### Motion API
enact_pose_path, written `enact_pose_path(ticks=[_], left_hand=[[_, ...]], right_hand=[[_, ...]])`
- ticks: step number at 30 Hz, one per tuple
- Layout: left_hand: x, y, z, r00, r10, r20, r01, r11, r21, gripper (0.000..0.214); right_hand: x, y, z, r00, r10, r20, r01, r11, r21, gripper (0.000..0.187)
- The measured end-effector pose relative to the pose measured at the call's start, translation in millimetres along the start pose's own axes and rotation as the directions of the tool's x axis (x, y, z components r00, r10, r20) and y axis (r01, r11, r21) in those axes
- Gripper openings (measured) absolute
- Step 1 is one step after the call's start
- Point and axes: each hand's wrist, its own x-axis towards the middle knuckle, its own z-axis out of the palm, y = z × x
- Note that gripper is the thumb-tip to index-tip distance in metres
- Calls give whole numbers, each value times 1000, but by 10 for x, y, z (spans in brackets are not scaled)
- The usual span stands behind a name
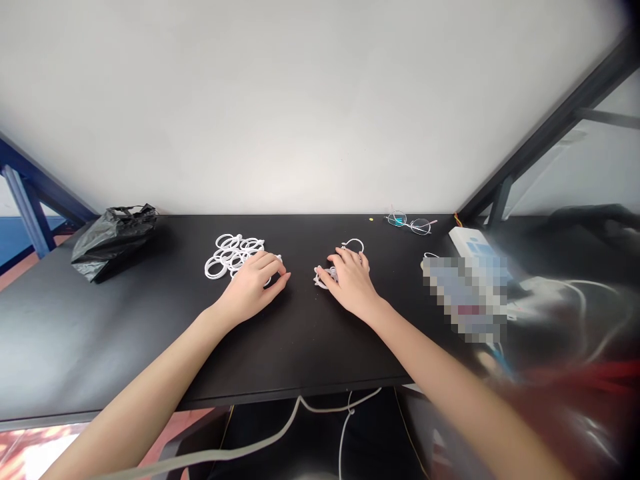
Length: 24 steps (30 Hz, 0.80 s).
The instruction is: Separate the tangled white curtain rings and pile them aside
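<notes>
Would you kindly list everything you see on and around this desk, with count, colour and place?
desk: one, black, spanning the view
plastic bag: one, black, far left on the desk
ring pile: many rings, white, left of centre
ring cluster: a few rings, white, centre, partly covered
glasses: one pair, thin-rimmed, back right
device: one, white, right side, partly blurred
cables: at least two, white, below the front edge
left hand: bare, on the ring pile's near edge
right hand: bare, over the ring cluster

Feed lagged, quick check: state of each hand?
Left hand: palm down on the white ring pile, grip cannot be told.
Right hand: palm down on the smaller ring cluster, grip cannot be told.
</notes>
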Motion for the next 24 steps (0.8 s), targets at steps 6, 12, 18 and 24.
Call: enact_pose_path(ticks=[6, 12, 18, 24], left_hand=[[4, -3, 10, 1000, -6, 8, 6, 1000, 5, 13], [8, 0, 1, 1000, -10, 5, 10, 1000, 1, 14], [10, 7, -10, 1000, -19, 13, 19, 1000, -1, 14], [6, 14, -16, 1000, -27, 10, 27, 999, -23, 15]], right_hand=[[21, 28, -19, 997, -14, -80, 19, 998, 65, 26], [79, 123, -54, 982, 35, -184, -15, 994, 107, 20], [117, 225, -25, 998, 64, -1, -64, 993, 95, 31], [113, 250, 1, 998, 67, -2, -67, 993, 95, 29]])
